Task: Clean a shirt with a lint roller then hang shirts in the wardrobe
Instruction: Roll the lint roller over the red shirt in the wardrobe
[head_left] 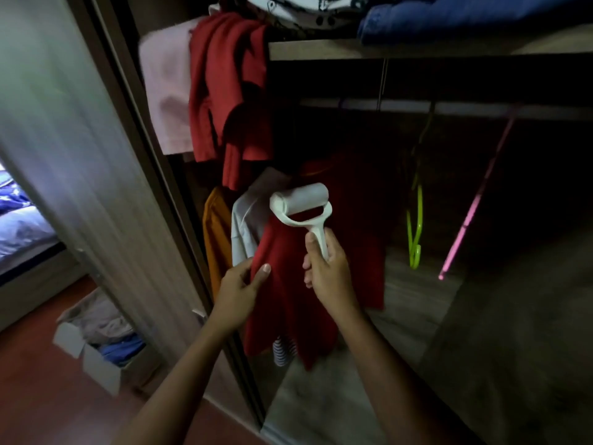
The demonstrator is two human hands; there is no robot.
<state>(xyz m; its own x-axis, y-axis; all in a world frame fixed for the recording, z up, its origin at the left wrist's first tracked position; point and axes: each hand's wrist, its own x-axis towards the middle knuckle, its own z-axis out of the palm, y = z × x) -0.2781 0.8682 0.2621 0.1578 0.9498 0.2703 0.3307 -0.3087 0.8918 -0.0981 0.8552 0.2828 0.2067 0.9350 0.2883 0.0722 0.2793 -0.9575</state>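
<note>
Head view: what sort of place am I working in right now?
Probably a bedroom, at an open wardrobe: a hanging rail carries a green hanger, a red shirt hangs inside, and a bed shows at far left.

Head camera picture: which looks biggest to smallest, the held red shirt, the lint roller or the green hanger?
1. red shirt
2. lint roller and green hanger, too close to rank: the hanger is longer but thin and farther back.

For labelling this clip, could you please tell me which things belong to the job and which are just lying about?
Job: lint roller, right hand holding it; red shirt, left hand gripping it; green hanger.
Lying about: cardboard box; orange garment; blue fabric on top shelf; bed.
</note>
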